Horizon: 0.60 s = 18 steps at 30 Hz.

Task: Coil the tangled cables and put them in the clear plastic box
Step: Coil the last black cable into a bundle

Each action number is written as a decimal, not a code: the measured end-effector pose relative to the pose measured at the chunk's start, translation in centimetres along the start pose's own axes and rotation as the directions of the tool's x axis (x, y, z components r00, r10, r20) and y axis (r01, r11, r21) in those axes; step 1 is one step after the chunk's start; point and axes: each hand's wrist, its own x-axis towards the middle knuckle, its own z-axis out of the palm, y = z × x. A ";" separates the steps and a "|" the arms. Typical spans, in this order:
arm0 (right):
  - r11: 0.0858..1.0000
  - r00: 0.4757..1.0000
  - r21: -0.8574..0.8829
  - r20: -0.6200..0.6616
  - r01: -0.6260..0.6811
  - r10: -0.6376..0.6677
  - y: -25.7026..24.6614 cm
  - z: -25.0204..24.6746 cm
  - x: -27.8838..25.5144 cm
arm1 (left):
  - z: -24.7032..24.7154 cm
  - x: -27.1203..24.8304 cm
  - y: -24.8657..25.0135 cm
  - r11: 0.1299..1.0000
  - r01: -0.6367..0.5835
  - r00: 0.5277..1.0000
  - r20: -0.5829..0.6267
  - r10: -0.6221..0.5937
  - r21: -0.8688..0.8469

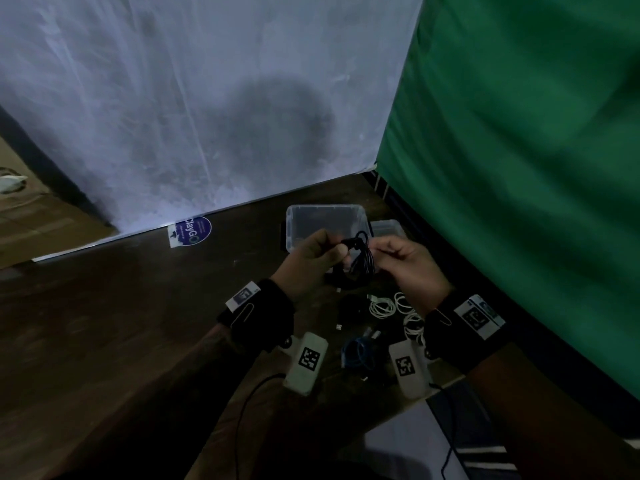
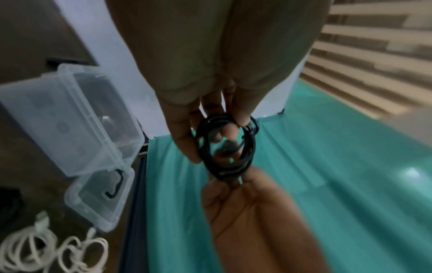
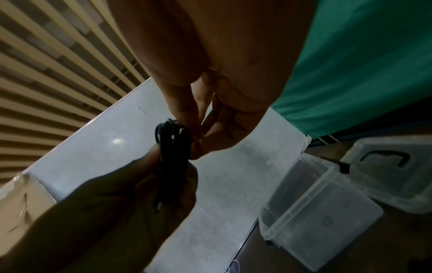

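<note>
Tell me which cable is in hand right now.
The coiled black cable, held up between both hands; the white cables and blue cable lie on the table.

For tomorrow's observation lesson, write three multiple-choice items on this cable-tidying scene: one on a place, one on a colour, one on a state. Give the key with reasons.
1. Where is the clear plastic box?
A. on the table beyond the hands
B. on the person's lap
C. on the cardboard at the left

2. What colour is the coiled cable held between the hands?
A. white
B. black
C. blue

3. What state is the box in?
A. lid clipped shut
B. open, lid lying beside it
C. turned upside down

Key: 1 A, the head view shows it standing past both hands; 2 B, the loops that the left hand and right hand hold are black, while white cables lie on the table; 3 B, its rim is uncovered and the lid rests to its right.
</note>
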 end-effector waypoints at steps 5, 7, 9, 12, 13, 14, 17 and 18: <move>0.985 0.990 0.113 0.075 -0.131 0.123 -0.2 0.7 -0.8 | 0.3 0.5 -1.2 0.977 -0.065 0.991 -0.101 0.087 0.202; 0.979 0.978 0.120 0.150 -0.166 0.148 -0.1 0.8 -1.2 | 0.4 0.6 -1.5 0.973 -0.073 0.990 -0.102 0.097 0.218; 0.953 0.952 0.142 0.191 -0.266 0.238 0.3 0.7 -1.0 | 0.5 0.8 -1.8 0.963 -0.081 0.988 -0.103 0.111 0.257; 0.889 0.894 0.176 0.241 -0.423 0.377 0.7 0.9 -0.7 | 0.6 1.0 -2.0 0.953 -0.083 0.991 -0.074 0.110 0.292; 0.881 0.882 0.175 0.272 -0.439 0.385 0.7 0.9 -0.6 | 0.7 1.0 -2.0 0.954 -0.085 0.994 -0.043 0.101 0.286; 0.887 0.877 0.156 0.298 -0.435 0.377 0.7 0.8 -0.6 | 0.8 1.0 -1.9 0.951 -0.094 0.995 -0.004 0.100 0.294; 0.901 0.877 0.080 0.280 -0.426 0.390 0.6 0.0 -0.6 | 0.8 1.2 -1.6 0.862 -0.196 0.980 0.125 0.154 0.468; 0.904 0.877 0.041 0.268 -0.425 0.400 0.7 -0.4 -0.6 | 0.7 1.3 -1.5 0.820 -0.238 0.970 0.167 0.175 0.521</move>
